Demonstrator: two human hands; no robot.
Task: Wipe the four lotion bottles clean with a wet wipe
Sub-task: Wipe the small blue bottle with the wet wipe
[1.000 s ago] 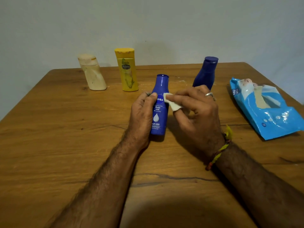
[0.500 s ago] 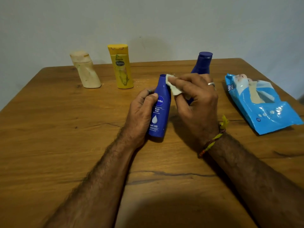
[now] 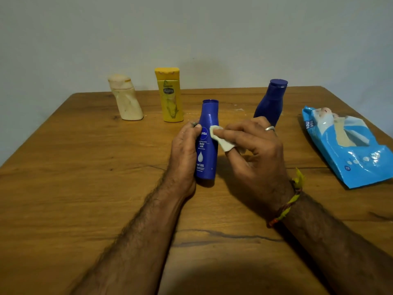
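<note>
Left hand (image 3: 184, 150) grips the upright blue Nivea bottle (image 3: 207, 143) on the bench (image 3: 85, 167); right hand (image 3: 253, 154) pinches a wet wipe (image 3: 221, 138), apparently pressed against the bottle's label.

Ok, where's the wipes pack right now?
In the head view, the wipes pack lies flat at the table's right edge, right of the plain blue bottle.

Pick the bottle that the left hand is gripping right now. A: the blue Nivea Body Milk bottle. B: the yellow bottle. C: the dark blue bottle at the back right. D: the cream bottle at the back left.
A: the left hand curls round the blue Nivea bottle, while the right hand presses the wet wipe against its front.
</note>
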